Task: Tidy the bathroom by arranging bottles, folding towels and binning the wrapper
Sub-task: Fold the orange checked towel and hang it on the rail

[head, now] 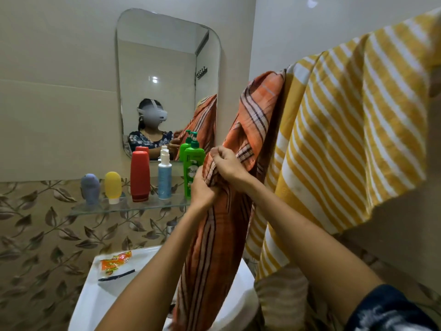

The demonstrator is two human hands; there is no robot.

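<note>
2 hands, left hand (202, 187) and right hand (229, 164), pinch orange towel (253, 120) mid-length; long axis vertical, its top up-right, tail hanging below grip.

Both hands — left hand (202, 189), right hand (230, 167) — grip orange striped towel (214, 235) beside yellow striped towel (346, 139); bottles on glass shelf (95, 211) (wrapper (115, 260) on sink (100, 297)).

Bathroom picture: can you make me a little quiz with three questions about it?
1. True or false: both hands grip the orange towel.
2. Which bottle on the glass shelf stands furthest left? A red, B purple, C green.
3. Fill in: the orange wrapper lies on the white ____.

Key: 1 true: left hand and right hand hold it. 2 B, the purple bottle. 3 sink.
</note>
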